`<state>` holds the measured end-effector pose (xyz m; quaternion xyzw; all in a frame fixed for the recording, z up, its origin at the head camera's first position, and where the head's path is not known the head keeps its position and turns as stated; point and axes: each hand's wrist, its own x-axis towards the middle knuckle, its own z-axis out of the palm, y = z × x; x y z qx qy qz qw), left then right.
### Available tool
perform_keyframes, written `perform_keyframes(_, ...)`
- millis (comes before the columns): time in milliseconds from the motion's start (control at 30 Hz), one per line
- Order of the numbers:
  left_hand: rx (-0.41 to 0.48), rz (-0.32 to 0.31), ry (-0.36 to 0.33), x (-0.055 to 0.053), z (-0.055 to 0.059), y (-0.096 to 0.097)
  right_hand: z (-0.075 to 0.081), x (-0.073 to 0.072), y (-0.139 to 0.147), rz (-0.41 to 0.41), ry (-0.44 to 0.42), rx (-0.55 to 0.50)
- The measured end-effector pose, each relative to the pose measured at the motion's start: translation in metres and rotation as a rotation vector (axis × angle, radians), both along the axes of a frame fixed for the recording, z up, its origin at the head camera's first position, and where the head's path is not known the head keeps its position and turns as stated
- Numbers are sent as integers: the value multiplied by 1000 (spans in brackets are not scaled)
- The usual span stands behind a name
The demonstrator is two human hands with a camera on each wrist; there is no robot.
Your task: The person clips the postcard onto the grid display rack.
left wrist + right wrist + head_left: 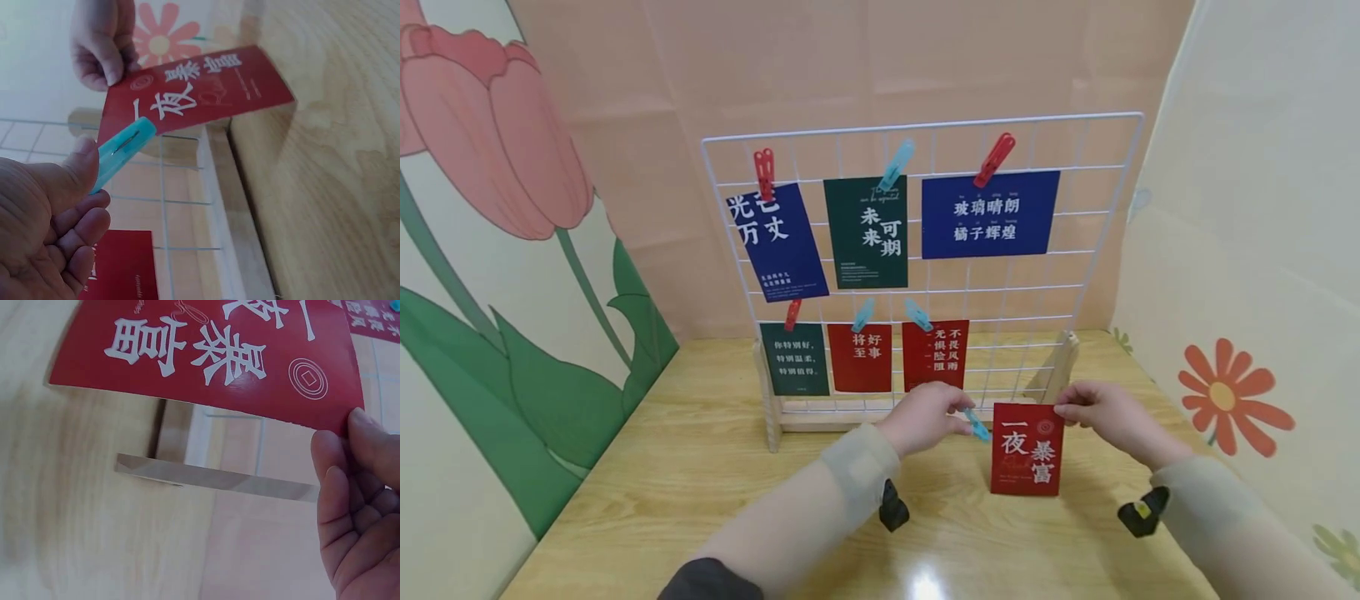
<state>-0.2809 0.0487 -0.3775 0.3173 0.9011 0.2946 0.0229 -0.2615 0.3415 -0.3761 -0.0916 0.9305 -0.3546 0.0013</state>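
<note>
My right hand (1101, 414) pinches a red card (1027, 467) with white characters by its upper right corner, as the right wrist view also shows. The card hangs upright in front of the rack's lower right part. Just left of it, my left hand (925, 414) holds a light blue clothespin (977, 424) between thumb and fingers. In the left wrist view that clothespin (125, 149) overlaps the card (200, 87); whether they touch I cannot tell. Behind both hands stands a white wire grid rack (1015, 292) on wooden feet.
Clipped to the grid are two rows of cards, among them a wide blue card (990, 237) and a red card (936, 354) right behind my left hand. Red and blue clothespins hold them. The wooden table (647, 517) meets patterned walls at left and right.
</note>
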Motion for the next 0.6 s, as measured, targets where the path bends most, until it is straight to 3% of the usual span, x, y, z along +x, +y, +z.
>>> perform_keyframes(100,12,13,-8,0,8,3,8,-2,0,4,32,14)
perform_keyframes(400,35,9,100,-4,28,4,33,-8,2,-16,145,59)
perform_keyframes(600,46,33,131,-4,39,5,46,-11,-1,-25,182,69)
